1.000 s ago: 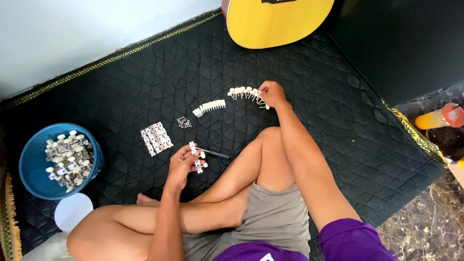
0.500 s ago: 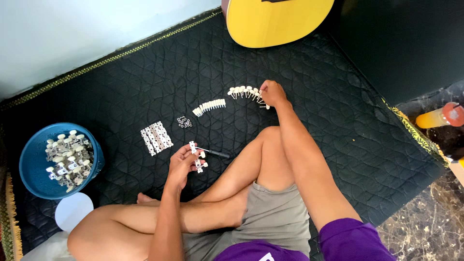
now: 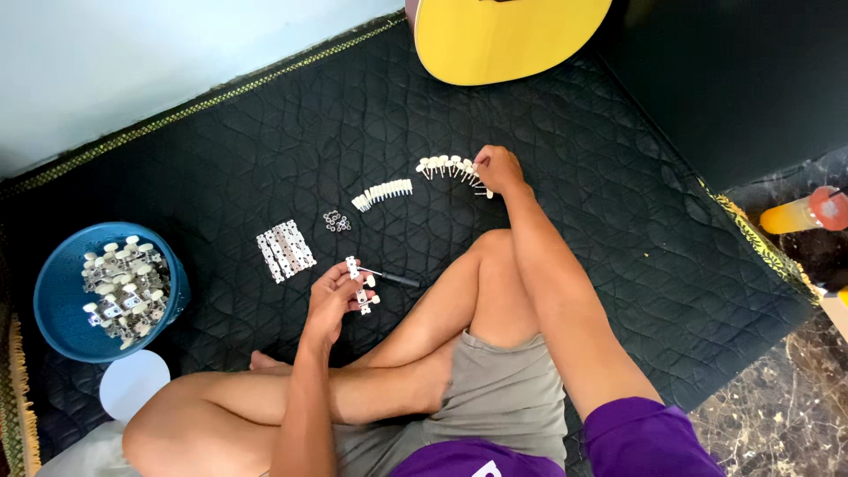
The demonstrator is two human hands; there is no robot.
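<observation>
I sit cross-legged on a black quilted mat [image 3: 265, 150]. My left hand [image 3: 333, 296] holds a strip of guitar tuning pegs with white knobs [image 3: 361, 284] just above the mat. My right hand [image 3: 498, 168] reaches forward and its fingers rest on the right end of a curved row of white-knobbed tuning pegs [image 3: 446, 166]. A second short row of white pegs [image 3: 382, 193] lies to the left of it. Between the hands lie a small pile of metal washers [image 3: 336, 221] and a stack of flat metal plates [image 3: 284, 251]. A dark screwdriver [image 3: 396, 279] lies by my knee.
A blue bowl [image 3: 62, 274] full of tuning machines stands at the left, with a white round lid [image 3: 132, 386] below it. The yellow body of a guitar [image 3: 508, 35] lies at the top. An orange bottle with a red cap [image 3: 799, 212] lies off the mat at right.
</observation>
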